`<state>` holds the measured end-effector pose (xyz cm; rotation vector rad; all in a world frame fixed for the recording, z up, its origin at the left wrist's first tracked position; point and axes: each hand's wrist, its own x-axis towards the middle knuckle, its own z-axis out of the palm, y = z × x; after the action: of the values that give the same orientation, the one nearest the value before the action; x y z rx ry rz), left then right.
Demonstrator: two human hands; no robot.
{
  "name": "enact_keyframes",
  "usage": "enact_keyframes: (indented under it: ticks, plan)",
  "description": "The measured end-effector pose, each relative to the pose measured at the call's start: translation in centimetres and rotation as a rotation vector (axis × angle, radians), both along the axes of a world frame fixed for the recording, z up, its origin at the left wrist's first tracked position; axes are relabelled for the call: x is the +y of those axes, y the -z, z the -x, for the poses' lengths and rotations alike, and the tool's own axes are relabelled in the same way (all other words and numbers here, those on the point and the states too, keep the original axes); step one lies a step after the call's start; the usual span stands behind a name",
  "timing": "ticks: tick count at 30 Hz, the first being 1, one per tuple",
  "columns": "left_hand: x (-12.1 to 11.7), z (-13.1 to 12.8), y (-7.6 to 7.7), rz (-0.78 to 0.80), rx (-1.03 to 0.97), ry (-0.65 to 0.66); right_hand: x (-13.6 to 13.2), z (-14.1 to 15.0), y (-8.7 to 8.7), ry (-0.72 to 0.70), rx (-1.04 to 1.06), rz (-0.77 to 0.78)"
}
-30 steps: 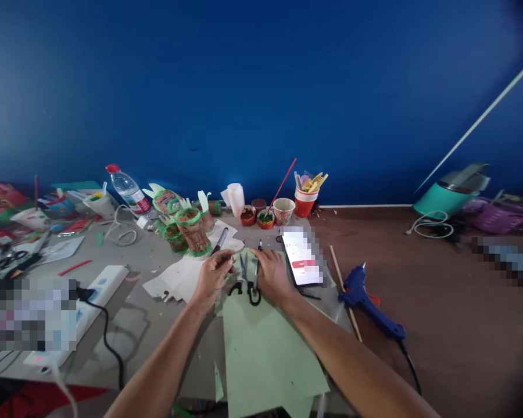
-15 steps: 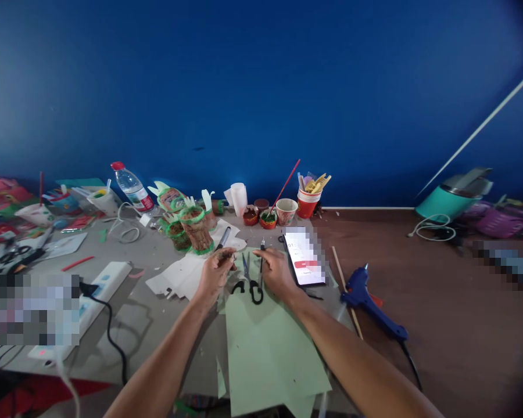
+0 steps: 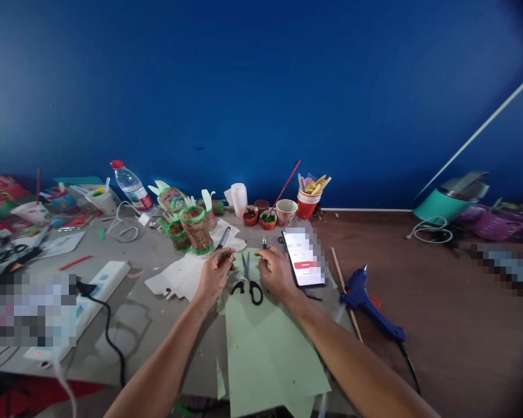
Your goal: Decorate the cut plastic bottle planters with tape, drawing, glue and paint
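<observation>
My left hand [image 3: 215,275] is curled shut around a small dark object at its fingertips, which I cannot make out. My right hand [image 3: 278,271] is closed on a black pen [image 3: 264,242] whose tip points away from me. Both hands rest over the far end of a pale green paper sheet [image 3: 268,348]. Black-handled scissors [image 3: 248,280] lie between the hands on the sheet. A phone [image 3: 304,257] with a lit screen lies just right of my right hand.
A blue glue gun [image 3: 368,303] and a wooden stick [image 3: 340,280] lie to the right. Decorated green-and-brown cups [image 3: 194,229], paint cups [image 3: 284,211], a water bottle [image 3: 130,185], white paper scraps [image 3: 174,276] and a power strip [image 3: 96,287] crowd the grey table [image 3: 148,325].
My right hand has lifted the pen off the sheet and shifted slightly right, away from the scissors. The left hand has stayed where it was.
</observation>
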<state>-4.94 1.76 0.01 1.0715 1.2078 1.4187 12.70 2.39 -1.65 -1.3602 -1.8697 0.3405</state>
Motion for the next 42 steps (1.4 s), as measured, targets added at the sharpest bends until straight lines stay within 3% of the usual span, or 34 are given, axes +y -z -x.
enact_keyframes:
  ticks: [6,13,21,25,36,39,42]
  plan:
    - [0.0,0.0,0.0,-0.028,0.038,0.013,-0.4,0.1,0.0,0.093,-0.190,-0.004]
    - [0.1,0.2,0.0,-0.064,0.091,-0.007,-3.2,1.9,-1.9,-0.169,-0.455,0.013]
    - [0.2,0.5,0.3,-0.058,0.125,-0.001,-4.0,2.7,-2.2,-0.142,-0.569,0.137]
    - [0.3,0.7,0.7,-0.070,0.180,-0.001,-3.8,2.5,-1.9,-0.152,-0.557,0.127]
    - [0.3,0.5,0.3,-0.044,0.186,-0.011,-2.8,2.2,-0.8,-0.123,-0.394,0.142]
    - [0.1,0.4,-0.2,-0.021,0.156,-0.027,-2.5,2.1,-0.3,-0.080,-0.147,0.070]
    - [0.0,0.3,-0.4,-0.011,0.045,-0.045,-2.1,2.1,-0.1,-0.047,0.242,0.057]
